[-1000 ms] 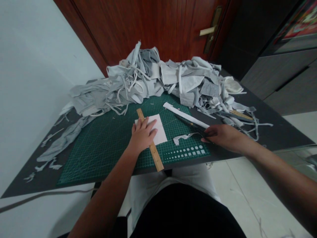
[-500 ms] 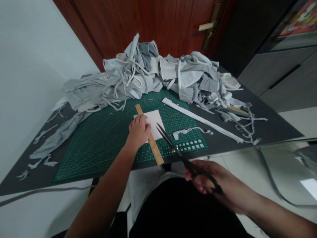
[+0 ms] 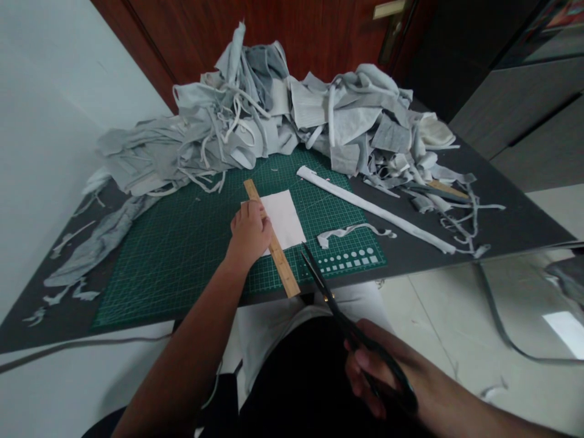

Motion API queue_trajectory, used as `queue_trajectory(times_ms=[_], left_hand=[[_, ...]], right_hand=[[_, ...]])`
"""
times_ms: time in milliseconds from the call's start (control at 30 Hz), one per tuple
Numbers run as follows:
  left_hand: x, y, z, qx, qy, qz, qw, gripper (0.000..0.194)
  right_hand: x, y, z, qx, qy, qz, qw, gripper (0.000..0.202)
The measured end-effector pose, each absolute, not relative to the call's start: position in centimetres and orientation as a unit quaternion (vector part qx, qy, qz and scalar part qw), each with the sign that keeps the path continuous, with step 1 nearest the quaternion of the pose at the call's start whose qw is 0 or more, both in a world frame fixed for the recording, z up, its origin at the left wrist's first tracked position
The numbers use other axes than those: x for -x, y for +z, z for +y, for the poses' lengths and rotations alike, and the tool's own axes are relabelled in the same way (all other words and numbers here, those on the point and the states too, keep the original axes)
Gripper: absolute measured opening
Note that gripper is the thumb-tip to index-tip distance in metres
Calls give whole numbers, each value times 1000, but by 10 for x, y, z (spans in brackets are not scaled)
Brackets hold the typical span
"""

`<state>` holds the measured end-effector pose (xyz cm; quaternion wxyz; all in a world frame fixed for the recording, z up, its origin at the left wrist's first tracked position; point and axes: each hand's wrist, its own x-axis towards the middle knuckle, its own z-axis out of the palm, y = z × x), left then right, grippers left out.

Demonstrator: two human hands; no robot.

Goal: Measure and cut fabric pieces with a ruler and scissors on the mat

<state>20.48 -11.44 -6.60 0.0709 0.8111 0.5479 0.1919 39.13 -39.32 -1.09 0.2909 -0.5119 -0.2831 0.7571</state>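
Note:
My left hand [image 3: 250,234] presses down over a wooden ruler [image 3: 283,267], fingers bent across its upper half. The ruler lies slantwise on a white square piece [image 3: 285,220]; whether that is cloth or paper I cannot tell. Both rest on a green cutting mat [image 3: 182,243]. In my right hand [image 3: 374,365] is a pair of black scissors [image 3: 335,307], held by the handles in front of the table edge. Their tips point up-left, near the square's lower right corner, and the blades look slightly apart. My left fingertips are partly hidden.
A big heap of grey and white cloth scraps [image 3: 269,121] covers the back of the dark table [image 3: 493,237]. A long white strip [image 3: 374,210] and a short curly strip [image 3: 347,231] lie to the right. Behind stands a wooden door [image 3: 191,48].
The scissors have drawn back from the white square, down toward my body. My left hand stays on the ruler. The whole view has shifted slightly.

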Motion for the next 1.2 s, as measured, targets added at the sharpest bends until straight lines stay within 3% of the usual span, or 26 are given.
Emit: queue_trajectory(times_ms=[200, 333, 1000, 1133, 1200], left_hand=[[-200, -49, -124, -865, 182, 465, 46, 6], [-196, -41, -144, -919, 147, 354, 93, 10], [-212, -64, -192, -864, 171, 472, 29, 3], [-212, -63, -191, -866, 169, 469, 29, 5], [-211, -62, -191, -853, 186, 486, 27, 16]], right_hand=[[-379, -20, -383, 531, 742, -281, 298, 63], [-373, -22, -376, 542, 736, -282, 293, 67], [-368, -23, -371, 562, 715, -307, 282, 71], [-368, -26, -369, 558, 719, -305, 282, 70], [-369, -29, -369, 556, 720, -304, 283, 69]])
